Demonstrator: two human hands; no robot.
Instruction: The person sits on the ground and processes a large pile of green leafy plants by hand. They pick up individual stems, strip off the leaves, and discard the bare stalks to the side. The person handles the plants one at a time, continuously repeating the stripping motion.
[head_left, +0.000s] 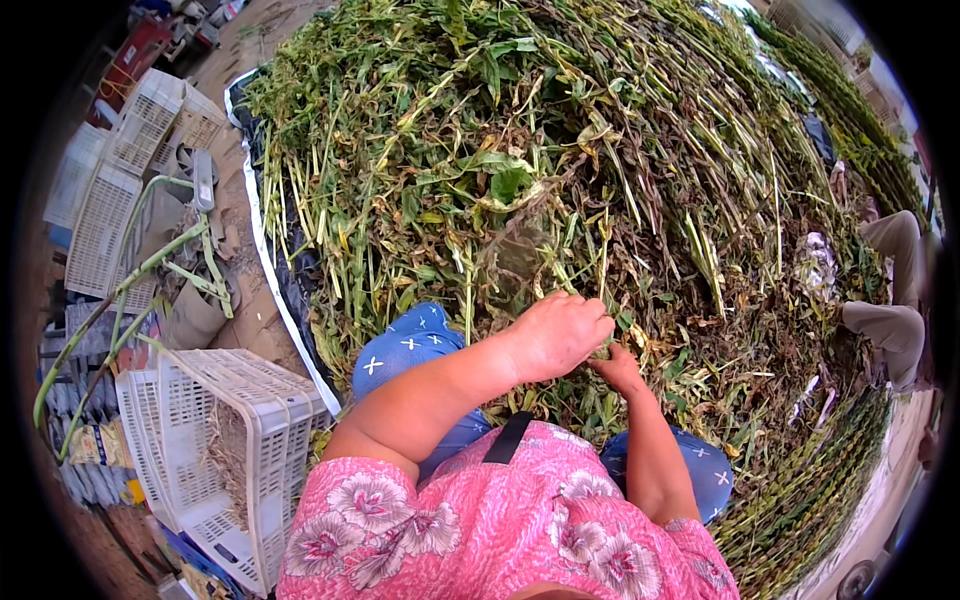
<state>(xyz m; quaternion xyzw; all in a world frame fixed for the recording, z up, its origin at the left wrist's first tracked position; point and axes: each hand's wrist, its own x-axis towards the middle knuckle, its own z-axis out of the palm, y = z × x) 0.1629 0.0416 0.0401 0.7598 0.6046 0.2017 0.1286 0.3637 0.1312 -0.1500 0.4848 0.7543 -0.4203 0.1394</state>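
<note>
My left hand (561, 335) is closed around a leafy green plant stalk (559, 271), whose upper part reaches away from me over the heap. Just right of it and lower, my right hand (619, 370) grips the same bunch of greenery near its lower end. A bit of green shows between the two hands. Under and beyond them spreads a large heap of cut plants (420, 187), with pale stems, green leaves and many withered brown ones. What lies inside my fists is mostly hidden.
A white plastic crate (277, 420) lies on its side at my left, with dry plant matter inside. Behind it are a green tubular handle (161, 251) and more crates (105, 225). A white-edged tarp (259, 217) borders the heap. Another person's bent legs (892, 330) are at right.
</note>
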